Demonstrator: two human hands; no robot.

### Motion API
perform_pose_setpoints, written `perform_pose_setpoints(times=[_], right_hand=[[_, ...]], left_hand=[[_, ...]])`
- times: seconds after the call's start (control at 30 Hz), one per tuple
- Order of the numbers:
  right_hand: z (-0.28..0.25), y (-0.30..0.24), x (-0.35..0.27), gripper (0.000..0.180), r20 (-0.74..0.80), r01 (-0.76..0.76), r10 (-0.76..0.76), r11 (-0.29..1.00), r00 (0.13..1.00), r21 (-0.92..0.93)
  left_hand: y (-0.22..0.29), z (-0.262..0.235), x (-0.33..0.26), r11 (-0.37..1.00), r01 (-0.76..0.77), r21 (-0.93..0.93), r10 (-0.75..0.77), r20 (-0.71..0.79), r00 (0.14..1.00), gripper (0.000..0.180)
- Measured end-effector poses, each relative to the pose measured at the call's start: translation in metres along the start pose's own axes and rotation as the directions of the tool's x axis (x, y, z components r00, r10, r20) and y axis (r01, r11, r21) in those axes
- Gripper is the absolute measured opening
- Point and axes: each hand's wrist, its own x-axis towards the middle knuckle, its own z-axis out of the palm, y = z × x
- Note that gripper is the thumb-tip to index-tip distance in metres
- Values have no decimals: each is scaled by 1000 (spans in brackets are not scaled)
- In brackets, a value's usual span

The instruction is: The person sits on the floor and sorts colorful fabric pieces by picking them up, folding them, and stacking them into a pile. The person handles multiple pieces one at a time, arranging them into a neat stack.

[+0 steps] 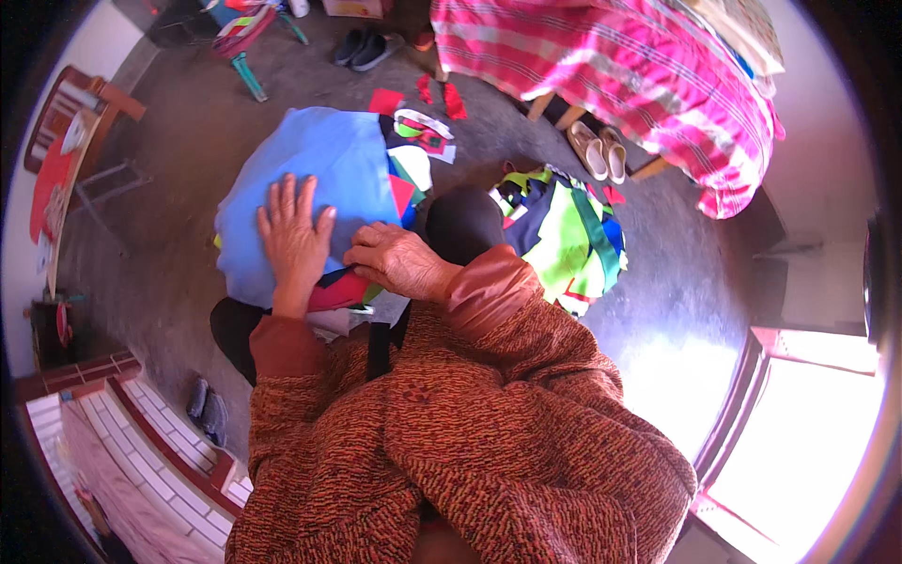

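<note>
A large piece of light blue cloth (324, 150) lies spread over a heap of fabric scraps in front of me. My left hand (294, 235) rests flat on it, fingers spread. At the cloth's near right edge, my right hand (399, 263) is closed, with thumb and fingertips pinching the blue fabric. Below that edge a dark red scrap (340, 292) sticks out. Red, green and white scraps (406, 174) show along the right side of the blue cloth. What lies beneath it is hidden.
A second heap of lime, navy and green scraps (568, 235) lies right of my knee. Small red scraps (454, 101) are scattered beyond. Dark shoes (376, 52) and beige shoes (598, 150) stand near a bed with a pink plaid cover (611, 75). A green-legged stool (247, 75) stands far left.
</note>
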Motion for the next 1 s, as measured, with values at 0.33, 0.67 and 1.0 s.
perform_pose_setpoints(times=[0.33,0.67,1.0], right_hand=[[-78,89,-100,9,-443,-514,744,667,501,539],[-6,161,-298,27,-105,-613,965,-67,-241,787],[22,188,-449,26,-272,-841,905,-146,-326,521]], left_hand=[[3,1,1,998,-59,16,59,-6,998,51],[8,0,5,992,-125,-14,125,-2,992,48],[19,-9,14,983,-184,-22,184,31,982,47]])
